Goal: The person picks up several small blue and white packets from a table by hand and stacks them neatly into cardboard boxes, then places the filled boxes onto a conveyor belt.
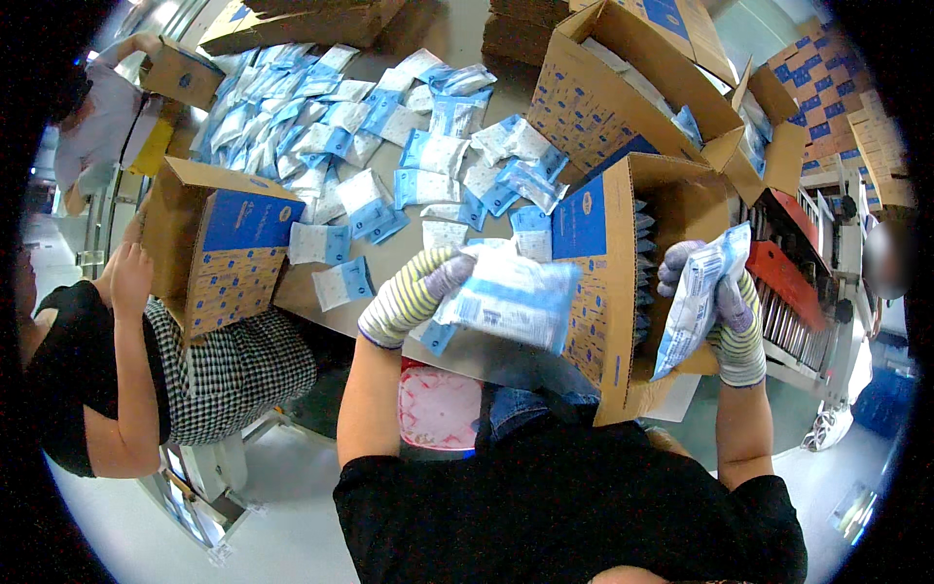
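A: Where are the two packets being handled?
B: The left packet (pixel 520 302), white and blue, is up in front of the body, left of the open carton (pixel 591 321). The right packet (pixel 699 297) stands on edge, tilted, before the carton's mouth.

A: How much room is around them?
B: The left packet overlaps the carton's near left edge in this view; I can't tell whether they touch. Below it, a bare strip of table (pixel 486 362) runs to the front edge. Inside the carton, a row of packets (pixel 643 263) lines the left side, with open space to their right.

A: And the hands?
B: The left hand (pixel 413 292), in a striped glove, grasps the left packet by its upper left corner, so most of it reaches out rightward. The right hand (pixel 732 316), gloved alike, grasps the right packet, thumb and fingers on either side, with the packet leaning down to the left.

A: Farther out?
B: Loose packets (pixel 282 117) heap across the table's far left and thin out toward the carton. Another carton (pixel 243 248) stands at the left edge, beside a seated co-worker (pixel 102 389). On the right, just past the right hand, runs a roller conveyor (pixel 778 341).
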Demonstrator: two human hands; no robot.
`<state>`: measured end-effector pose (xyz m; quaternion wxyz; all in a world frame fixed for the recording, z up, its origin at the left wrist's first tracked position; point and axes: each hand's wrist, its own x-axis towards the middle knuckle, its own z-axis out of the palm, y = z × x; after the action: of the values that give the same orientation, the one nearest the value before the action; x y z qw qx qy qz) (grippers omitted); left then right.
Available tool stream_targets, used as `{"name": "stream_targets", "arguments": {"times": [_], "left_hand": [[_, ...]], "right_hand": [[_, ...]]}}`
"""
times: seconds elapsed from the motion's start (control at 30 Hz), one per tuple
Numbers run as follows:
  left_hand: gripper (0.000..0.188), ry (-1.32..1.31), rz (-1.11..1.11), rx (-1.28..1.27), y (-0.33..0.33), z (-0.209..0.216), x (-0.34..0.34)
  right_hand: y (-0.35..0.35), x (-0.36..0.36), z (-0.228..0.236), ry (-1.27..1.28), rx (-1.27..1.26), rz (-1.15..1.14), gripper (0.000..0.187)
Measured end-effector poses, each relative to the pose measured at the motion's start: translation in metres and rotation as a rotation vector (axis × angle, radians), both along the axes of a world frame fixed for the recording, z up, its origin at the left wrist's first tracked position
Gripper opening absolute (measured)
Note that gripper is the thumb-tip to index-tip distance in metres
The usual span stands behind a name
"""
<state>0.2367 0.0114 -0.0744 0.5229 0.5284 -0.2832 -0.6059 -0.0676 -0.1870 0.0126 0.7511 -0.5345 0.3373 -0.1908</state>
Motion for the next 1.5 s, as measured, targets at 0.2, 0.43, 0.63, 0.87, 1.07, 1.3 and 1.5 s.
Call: {"name": "stream_targets", "arguments": {"times": [0.2, 0.43, 0.63, 0.87, 1.07, 1.3, 1.5], "left_hand": [[0.034, 0.087, -0.11, -0.073, -0.018, 0.017, -0.011], [0.033, 0.221, -0.179, -0.098, -0.035, 0.026, -0.019], [0.029, 0.031, 0.307, -0.168, -0.065, -0.006, 0.011], [0.069, -1.278, 0.304, 0.9, -0.012, -0.195, 0.002], [0.036, -1.04, 0.349, 0.594, -0.021, -0.154, 0.012], [0.027, -1.967, 0.543, -0.557, -0.004, -0.003, -0.043], [0.03, -1.739, 0.581, -0.63, -0.012, 0.031, -0.073]], "right_hand": [[-0.009, 0.028, 0.01, 0.189, -0.012, 0.117, 0.082], [0.004, 0.067, 0.036, 0.04, 0.028, 0.543, 0.053], [0.002, 0.07, 0.035, 0.199, -0.108, 0.376, 0.041], [-0.016, 0.059, 0.019, 0.027, -0.137, 0.039, 0.083], [-0.04, -0.003, -0.062, 0.002, 0.03, 0.121, 0.069], [-0.025, 0.042, -0.022, -0.367, -0.448, 0.491, 0.023], [-0.017, 0.043, 0.014, -0.303, -0.515, 0.583, 0.023]]}}
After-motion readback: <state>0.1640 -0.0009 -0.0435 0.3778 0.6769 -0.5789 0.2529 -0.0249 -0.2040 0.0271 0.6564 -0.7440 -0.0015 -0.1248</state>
